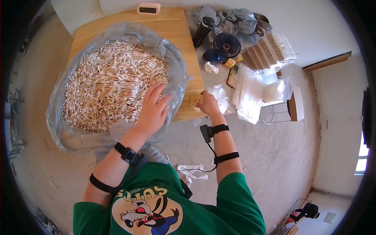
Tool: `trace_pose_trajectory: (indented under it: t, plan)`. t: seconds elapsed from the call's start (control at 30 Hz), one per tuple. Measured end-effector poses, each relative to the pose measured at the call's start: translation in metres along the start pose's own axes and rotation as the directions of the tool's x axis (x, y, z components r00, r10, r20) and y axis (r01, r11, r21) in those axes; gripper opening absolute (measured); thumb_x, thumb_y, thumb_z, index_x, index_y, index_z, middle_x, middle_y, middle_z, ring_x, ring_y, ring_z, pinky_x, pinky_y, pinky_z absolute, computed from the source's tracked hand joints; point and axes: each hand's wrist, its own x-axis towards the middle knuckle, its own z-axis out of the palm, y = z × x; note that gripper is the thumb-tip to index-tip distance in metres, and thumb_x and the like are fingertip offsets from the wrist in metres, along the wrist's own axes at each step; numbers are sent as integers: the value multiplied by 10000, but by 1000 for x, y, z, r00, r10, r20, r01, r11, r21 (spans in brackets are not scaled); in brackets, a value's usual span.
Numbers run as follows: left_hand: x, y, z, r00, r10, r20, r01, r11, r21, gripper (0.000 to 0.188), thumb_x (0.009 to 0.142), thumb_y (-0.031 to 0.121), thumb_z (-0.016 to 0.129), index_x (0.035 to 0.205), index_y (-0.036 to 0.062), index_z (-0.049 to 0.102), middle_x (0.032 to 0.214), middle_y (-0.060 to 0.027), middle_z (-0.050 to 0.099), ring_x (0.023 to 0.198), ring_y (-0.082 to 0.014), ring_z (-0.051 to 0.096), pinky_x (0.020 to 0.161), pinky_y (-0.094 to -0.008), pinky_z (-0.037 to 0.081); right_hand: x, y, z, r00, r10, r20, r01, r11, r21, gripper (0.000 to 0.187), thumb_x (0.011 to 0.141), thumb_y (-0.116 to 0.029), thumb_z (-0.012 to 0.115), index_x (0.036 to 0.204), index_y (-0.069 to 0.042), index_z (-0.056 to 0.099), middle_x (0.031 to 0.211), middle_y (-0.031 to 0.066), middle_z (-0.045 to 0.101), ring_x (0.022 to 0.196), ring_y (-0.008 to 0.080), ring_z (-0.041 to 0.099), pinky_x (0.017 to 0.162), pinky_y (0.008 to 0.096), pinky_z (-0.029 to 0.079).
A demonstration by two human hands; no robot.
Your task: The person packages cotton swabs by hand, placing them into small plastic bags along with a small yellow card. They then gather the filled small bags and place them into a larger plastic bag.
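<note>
A big heap of cotton swabs fills a grey plastic bag, its sides rolled open, on the wooden table. Over the heap's right edge hovers my left hand, fingers spread and holding nothing. At the table's right front corner, my right hand grips a small yellow block-like piece between thumb and fingers. Its exact kind is unclear, partly hidden by the hand. Just right of that hand lies crumpled clear plastic.
Right of the table, a second surface bears a black fan, a dark bottle, flat clear plastic bags and stacked packs of swabs. A small pink-framed clock stands at the far edge. White strips lie on the floor.
</note>
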Motion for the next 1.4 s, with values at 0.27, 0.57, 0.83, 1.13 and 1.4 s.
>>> trace_pose_trajectory:
  t: [0.27, 0.57, 0.83, 1.13, 1.4]
  plan:
    - [-7, 15, 52, 990, 107, 92, -101, 992, -70, 374, 728, 15, 620, 1097, 66, 591, 1281, -154, 456, 1226, -352, 401, 1028, -439, 355, 0, 0, 0, 997, -83, -8, 81, 989, -125, 419, 632, -141, 761, 975, -12, 558, 1043, 163, 531, 1035, 344, 518, 851, 413, 471]
    - [-12, 26, 129, 902, -180, 393, 330, 873, -358, 453, 779, 8, 581, 1216, -26, 468, 1266, -248, 448, 1182, -396, 437, 1013, -409, 373, 2, -1, 4, 998, -58, -18, 55, 990, -131, 321, 656, -151, 718, 910, -22, 569, 992, 166, 567, 972, 334, 558, 820, 423, 479]
    - [2, 10, 180, 900, -315, 302, 366, 922, -130, 711, 759, 16, 619, 1350, -68, 231, 1366, -293, 309, 1311, -402, 278, 1098, -416, 259, -2, 8, 7, 989, -109, -96, 100, 991, -91, 322, 660, -153, 717, 906, -11, 566, 978, 175, 573, 962, 344, 553, 809, 427, 477]
    - [13, 4, 182, 870, -332, 364, 419, 888, -192, 675, 825, 42, 580, 1389, -29, 216, 1425, -233, 269, 1348, -363, 227, 1112, -405, 228, 6, 11, 12, 997, -64, -40, 61, 996, -69, 276, 666, -124, 695, 882, -10, 567, 920, 178, 588, 921, 362, 559, 805, 429, 473]
    - [13, 5, 183, 873, -340, 349, 425, 881, -206, 695, 834, 64, 573, 1403, -23, 183, 1409, -226, 304, 1334, -360, 261, 1108, -393, 231, -2, 18, 11, 991, -97, -92, 106, 989, 100, 284, 667, -118, 704, 911, -9, 607, 903, 178, 591, 895, 382, 555, 779, 444, 464]
